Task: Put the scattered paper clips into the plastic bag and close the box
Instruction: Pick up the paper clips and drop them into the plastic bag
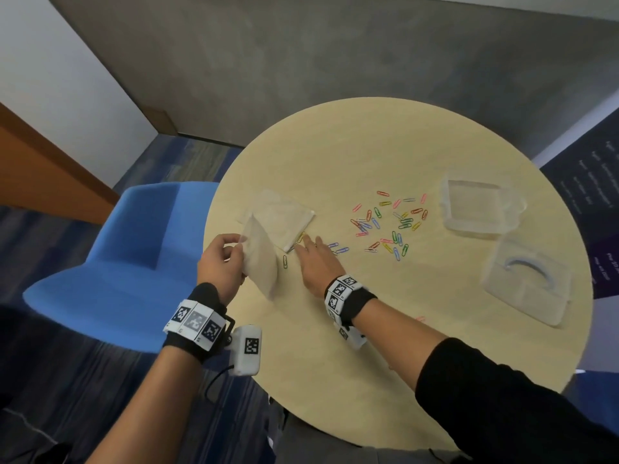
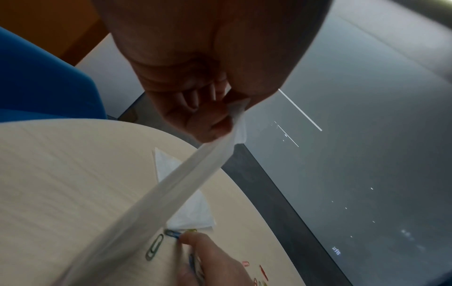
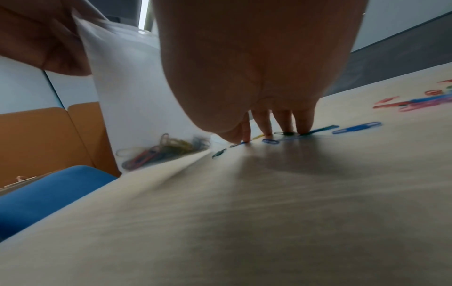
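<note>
— Head view first: what are the hands doing?
— The left hand is raised at the near left edge of the round table, thumb and fingers pinching the top edge of the plastic bag so it hangs tilted. The right hand reaches forward, palm down, fingers straight and fairly close together, tips pressing on paper clips on the table.

— Does the right wrist camera confirm that?
— Yes. The fingertips touch the table on a few blue and yellow clips, not curled round any. A small bunch of clips already lies in the bag's bottom corner.

— And the left wrist view?
— The bag's edge runs taut from the pinching fingers down toward the table, with a green clip lying just beside it.

— Where are the remaining clips?
— The scattered paper clips lie mid-table, right of the right hand. A crumpled white sheet lies just beyond the bag.

— The box?
— The clear box sits far right, open; its lid lies apart, nearer on the right.

— Anything else?
— A blue chair stands left of the table.
</note>
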Action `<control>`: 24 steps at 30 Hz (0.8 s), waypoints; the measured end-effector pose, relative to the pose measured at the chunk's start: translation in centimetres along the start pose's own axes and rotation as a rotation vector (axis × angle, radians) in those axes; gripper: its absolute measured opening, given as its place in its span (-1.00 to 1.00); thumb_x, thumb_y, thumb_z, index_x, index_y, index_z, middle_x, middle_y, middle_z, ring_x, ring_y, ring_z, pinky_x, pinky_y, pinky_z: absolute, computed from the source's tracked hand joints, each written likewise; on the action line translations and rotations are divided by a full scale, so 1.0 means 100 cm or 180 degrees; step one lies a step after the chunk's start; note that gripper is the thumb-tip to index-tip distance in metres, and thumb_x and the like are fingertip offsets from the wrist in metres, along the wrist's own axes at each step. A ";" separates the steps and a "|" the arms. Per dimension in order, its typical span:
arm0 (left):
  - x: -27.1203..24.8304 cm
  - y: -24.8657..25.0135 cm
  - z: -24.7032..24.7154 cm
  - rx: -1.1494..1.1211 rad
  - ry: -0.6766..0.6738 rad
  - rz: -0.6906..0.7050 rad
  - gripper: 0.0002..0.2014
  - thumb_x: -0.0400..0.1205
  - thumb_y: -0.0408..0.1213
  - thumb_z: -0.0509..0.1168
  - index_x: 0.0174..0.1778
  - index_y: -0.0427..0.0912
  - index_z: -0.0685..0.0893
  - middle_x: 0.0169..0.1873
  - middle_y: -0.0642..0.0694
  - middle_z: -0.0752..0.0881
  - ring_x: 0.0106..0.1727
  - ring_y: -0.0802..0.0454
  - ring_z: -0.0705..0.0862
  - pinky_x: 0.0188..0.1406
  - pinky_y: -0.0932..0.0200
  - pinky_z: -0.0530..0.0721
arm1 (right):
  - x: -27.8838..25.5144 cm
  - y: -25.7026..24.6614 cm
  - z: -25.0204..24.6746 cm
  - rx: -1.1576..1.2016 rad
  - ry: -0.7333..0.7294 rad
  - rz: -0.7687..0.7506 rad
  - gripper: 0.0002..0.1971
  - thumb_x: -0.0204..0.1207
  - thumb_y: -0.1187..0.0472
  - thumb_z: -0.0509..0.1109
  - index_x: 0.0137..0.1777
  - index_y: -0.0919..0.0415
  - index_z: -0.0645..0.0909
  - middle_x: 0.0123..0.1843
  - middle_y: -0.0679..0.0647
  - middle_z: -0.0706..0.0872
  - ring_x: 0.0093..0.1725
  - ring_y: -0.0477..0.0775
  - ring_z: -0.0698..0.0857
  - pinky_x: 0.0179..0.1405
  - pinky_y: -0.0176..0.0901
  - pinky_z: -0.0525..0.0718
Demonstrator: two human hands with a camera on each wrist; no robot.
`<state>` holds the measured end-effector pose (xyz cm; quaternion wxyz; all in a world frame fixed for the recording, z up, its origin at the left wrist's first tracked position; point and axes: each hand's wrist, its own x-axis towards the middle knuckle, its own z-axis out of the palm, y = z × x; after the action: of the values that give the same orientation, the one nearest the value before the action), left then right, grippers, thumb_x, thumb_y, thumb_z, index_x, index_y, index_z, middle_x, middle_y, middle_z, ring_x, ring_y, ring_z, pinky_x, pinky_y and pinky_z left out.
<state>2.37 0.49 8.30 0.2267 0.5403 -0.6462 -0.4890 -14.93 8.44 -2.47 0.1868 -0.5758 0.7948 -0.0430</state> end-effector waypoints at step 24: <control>-0.004 -0.012 0.000 -0.0186 -0.0092 -0.0156 -0.83 0.76 -0.31 0.18 0.14 -0.14 0.67 -0.40 -0.02 0.67 -0.52 -0.02 0.52 -0.44 0.13 0.56 | -0.010 0.038 -0.014 -0.0445 0.0096 0.0123 -0.28 0.50 -0.30 0.17 0.64 -0.15 0.11 0.73 0.19 0.00 0.68 0.39 0.00 0.56 0.51 0.07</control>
<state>3.08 0.95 7.33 0.2210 0.5421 -0.6215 -0.5207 -18.60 10.42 -1.97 0.1350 -0.5713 0.8095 0.0076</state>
